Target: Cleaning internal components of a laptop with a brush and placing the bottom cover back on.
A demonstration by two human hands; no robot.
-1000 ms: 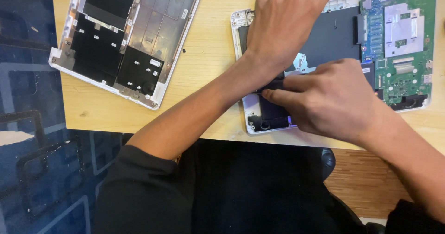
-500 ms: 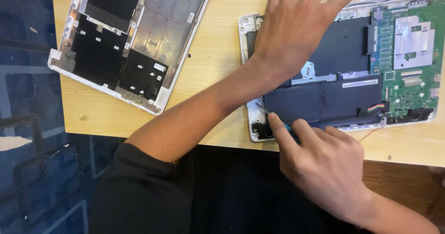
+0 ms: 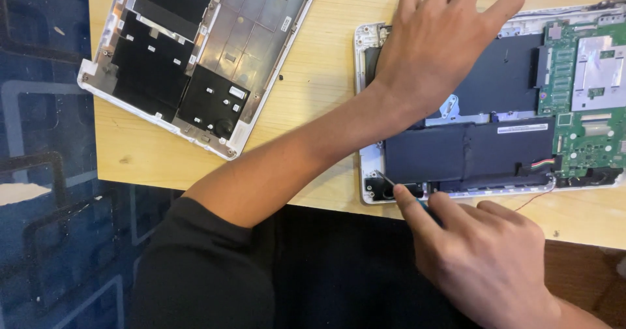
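Observation:
An opened white laptop [image 3: 362, 81] lies on the wooden table with its insides up: a black battery [image 3: 469, 156] along the front and a green circuit board [image 3: 590, 107] at the right. My left hand [image 3: 443, 48] lies flat on the laptop's dark inner panel, fingers spread, holding nothing. My right hand [image 3: 489, 257] sits at the table's front edge, pinching a thin tool [image 3: 386, 179]. The tool's metal tip touches the laptop's front left corner beside a round black part. The tool's handle is mostly hidden under my fingers.
The laptop's removed bottom cover [image 3: 195, 61] lies inside-up at the table's left, with black pads on it. A tiny dark speck [image 3: 280, 78] sits on the wooden table [image 3: 319, 68] between cover and laptop. A thin red wire [image 3: 535, 198] trails off the laptop's front. Blue patterned floor [image 3: 45, 172] lies left.
My right hand has drawn back off the battery toward the table's front edge, uncovering the battery, and now points the tool at the front left corner. My left hand stays flat on the laptop.

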